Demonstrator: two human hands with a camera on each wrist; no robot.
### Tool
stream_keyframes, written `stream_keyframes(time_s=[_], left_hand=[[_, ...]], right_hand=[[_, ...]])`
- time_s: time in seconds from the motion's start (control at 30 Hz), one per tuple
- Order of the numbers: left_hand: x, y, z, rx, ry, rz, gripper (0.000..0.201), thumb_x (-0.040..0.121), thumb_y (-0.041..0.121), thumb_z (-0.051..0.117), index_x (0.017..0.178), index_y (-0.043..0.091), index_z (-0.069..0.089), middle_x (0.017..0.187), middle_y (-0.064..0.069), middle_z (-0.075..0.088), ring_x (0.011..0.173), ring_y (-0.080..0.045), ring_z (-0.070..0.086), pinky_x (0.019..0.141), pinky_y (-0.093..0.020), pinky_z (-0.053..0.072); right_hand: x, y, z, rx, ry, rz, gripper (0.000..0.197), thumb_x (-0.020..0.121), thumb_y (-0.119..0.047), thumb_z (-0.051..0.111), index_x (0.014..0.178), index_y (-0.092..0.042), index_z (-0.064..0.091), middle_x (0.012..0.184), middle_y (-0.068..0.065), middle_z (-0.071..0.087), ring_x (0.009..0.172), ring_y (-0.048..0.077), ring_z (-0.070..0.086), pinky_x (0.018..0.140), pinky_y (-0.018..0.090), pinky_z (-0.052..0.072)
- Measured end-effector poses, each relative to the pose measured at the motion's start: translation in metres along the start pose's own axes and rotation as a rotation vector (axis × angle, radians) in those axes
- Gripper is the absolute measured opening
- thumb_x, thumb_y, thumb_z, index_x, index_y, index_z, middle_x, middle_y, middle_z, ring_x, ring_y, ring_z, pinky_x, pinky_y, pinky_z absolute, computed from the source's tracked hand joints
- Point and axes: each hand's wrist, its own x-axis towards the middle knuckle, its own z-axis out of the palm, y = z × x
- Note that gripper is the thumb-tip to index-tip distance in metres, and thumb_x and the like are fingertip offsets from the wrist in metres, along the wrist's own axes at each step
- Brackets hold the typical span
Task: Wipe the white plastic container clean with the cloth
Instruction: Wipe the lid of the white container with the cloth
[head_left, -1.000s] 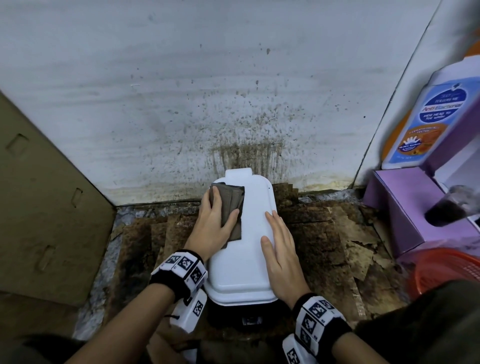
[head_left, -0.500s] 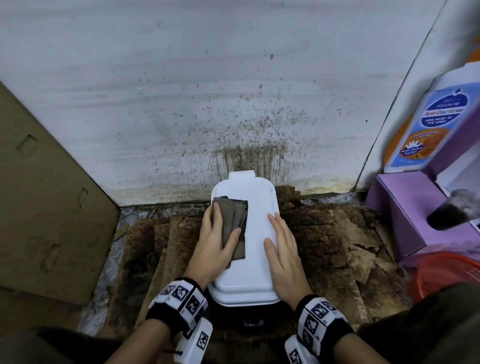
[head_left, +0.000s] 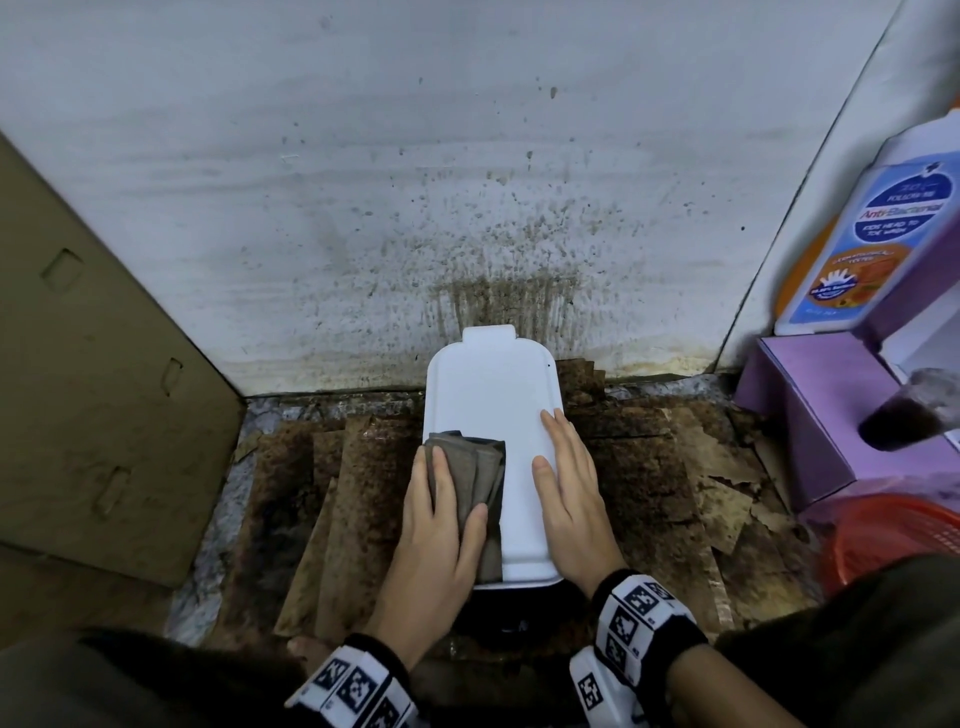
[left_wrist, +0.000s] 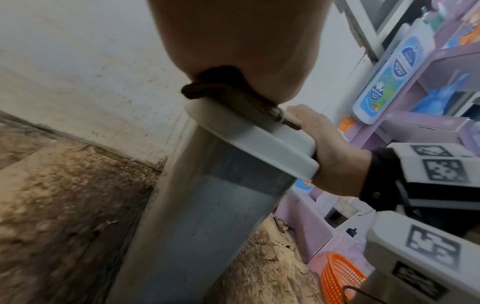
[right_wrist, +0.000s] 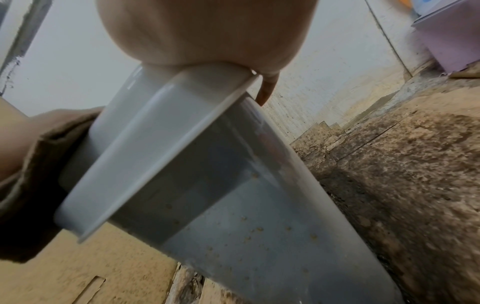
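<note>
Plainly, the left hand (head_left: 441, 525) lay flat with its fingers straight on a folded grey-brown cloth (head_left: 475, 478), pressing it down on the near left part of the lid of the tall white plastic container (head_left: 493, 395); a spread palm likely kept the whole fold in contact for the stroke. Opposite, the right hand (head_left: 571, 493) rested open along the lid's right edge, fingers extended toward the wall and thumb on the top, apparently to steady the container against the sideways push of wiping. Both wrists, wearing black bands with printed marker blocks, came in from the near side, forearms roughly parallel. The container stood upright on stained brown cardboard sheets (head_left: 649, 467) covering the floor, its far end close to the speckled white wall (head_left: 363, 182). From the right wrist view its translucent side still showed small brown specks, so I judged the sides remained to be wiped. A purple box (head_left: 815, 415) sat at the right.
</note>
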Motion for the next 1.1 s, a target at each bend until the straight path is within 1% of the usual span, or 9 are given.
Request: stream_keyframes(time_s=[0.1, 0.17, 0.23, 0.3, 0.37, 0.53, 0.7, 0.87, 1.1], left_hand=[[0.009, 0.005, -0.004, 0.041, -0.043, -0.009, 0.083, 0.094, 0.064, 0.005, 0.158, 0.018, -0.017, 0.161, 0.010, -0.026, 0.149, -0.003, -0.022, 0.113, -0.008, -0.015], [0.019, 0.007, -0.010, 0.096, -0.116, 0.000, 0.080, 0.097, 0.062, 0.007, 0.154, 0.014, -0.023, 0.163, -0.003, -0.030, 0.152, -0.013, -0.024, 0.121, -0.020, -0.012], [0.034, 0.012, -0.018, 0.099, -0.201, -0.018, 0.076, 0.107, 0.050, 0.019, 0.154, 0.009, -0.024, 0.163, -0.012, -0.031, 0.153, -0.020, -0.024, 0.127, -0.033, -0.005], [0.051, 0.013, -0.025, 0.096, -0.262, -0.030, 0.072, 0.110, 0.037, 0.024, 0.155, 0.006, -0.023, 0.163, -0.014, -0.032, 0.153, -0.025, -0.023, 0.125, -0.035, -0.006], [0.070, 0.011, -0.028, 0.038, -0.277, -0.052, 0.072, 0.110, 0.038, 0.025, 0.157, 0.009, -0.022, 0.163, -0.013, -0.032, 0.155, -0.027, -0.020, 0.122, -0.033, -0.003], [0.113, 0.011, -0.024, 0.017, -0.201, -0.122, 0.073, 0.109, 0.037, 0.036, 0.161, 0.009, -0.007, 0.168, -0.017, -0.015, 0.156, -0.037, -0.009, 0.126, -0.051, 0.003], [0.115, 0.021, -0.033, 0.070, -0.304, -0.121, 0.065, 0.112, 0.030, 0.022, 0.157, 0.000, -0.015, 0.164, -0.023, -0.025, 0.153, -0.041, -0.020, 0.126, -0.051, -0.001], [0.108, 0.001, -0.023, 0.068, -0.251, -0.071, 0.071, 0.110, 0.038, 0.027, 0.159, 0.011, -0.016, 0.166, -0.016, -0.024, 0.156, -0.034, -0.013, 0.125, -0.042, 0.002], [0.068, 0.005, -0.021, 0.139, -0.227, 0.015, 0.067, 0.110, 0.034, 0.023, 0.159, 0.011, -0.017, 0.165, -0.014, -0.027, 0.155, -0.028, -0.018, 0.124, -0.034, -0.002]], right_hand=[[0.000, 0.000, 0.000, 0.002, 0.001, 0.000, 0.050, 0.108, -0.040, 0.029, 0.157, -0.037, 0.021, 0.165, -0.024, 0.011, 0.150, -0.009, 0.000, 0.120, 0.021, 0.006], [0.000, 0.001, 0.001, 0.005, 0.000, 0.003, 0.051, 0.107, -0.042, 0.027, 0.158, -0.037, 0.021, 0.165, -0.024, 0.011, 0.150, -0.009, 0.000, 0.121, 0.022, 0.006], [0.002, 0.002, 0.002, 0.007, 0.000, 0.003, 0.052, 0.106, -0.045, 0.026, 0.158, -0.037, 0.021, 0.165, -0.024, 0.011, 0.150, -0.008, 0.000, 0.122, 0.023, 0.007], [0.002, 0.003, 0.002, 0.014, 0.000, 0.004, 0.053, 0.105, -0.046, 0.025, 0.157, -0.037, 0.022, 0.165, -0.024, 0.012, 0.150, -0.009, 0.001, 0.122, 0.024, 0.007], [0.001, 0.002, 0.002, 0.024, -0.005, 0.007, 0.053, 0.105, -0.047, 0.024, 0.157, -0.037, 0.022, 0.165, -0.024, 0.012, 0.150, -0.009, 0.001, 0.122, 0.024, 0.007], [0.001, 0.002, 0.001, 0.034, -0.003, 0.015, 0.052, 0.106, -0.045, 0.025, 0.157, -0.037, 0.023, 0.165, -0.023, 0.012, 0.150, -0.008, 0.002, 0.124, 0.026, 0.008], [0.000, 0.003, 0.002, 0.037, -0.001, 0.015, 0.050, 0.108, -0.043, 0.026, 0.157, -0.037, 0.022, 0.165, -0.024, 0.012, 0.150, -0.009, 0.002, 0.127, 0.037, 0.010], [0.000, 0.003, 0.001, 0.021, -0.002, 0.023, 0.051, 0.105, -0.053, 0.020, 0.156, -0.046, 0.019, 0.163, -0.029, 0.009, 0.150, -0.009, 0.001, 0.125, 0.051, 0.011], [0.000, 0.002, 0.001, 0.029, -0.001, 0.009, 0.050, 0.107, -0.047, 0.023, 0.157, -0.041, 0.020, 0.164, -0.026, 0.011, 0.149, -0.011, 0.000, 0.126, 0.042, 0.011]])
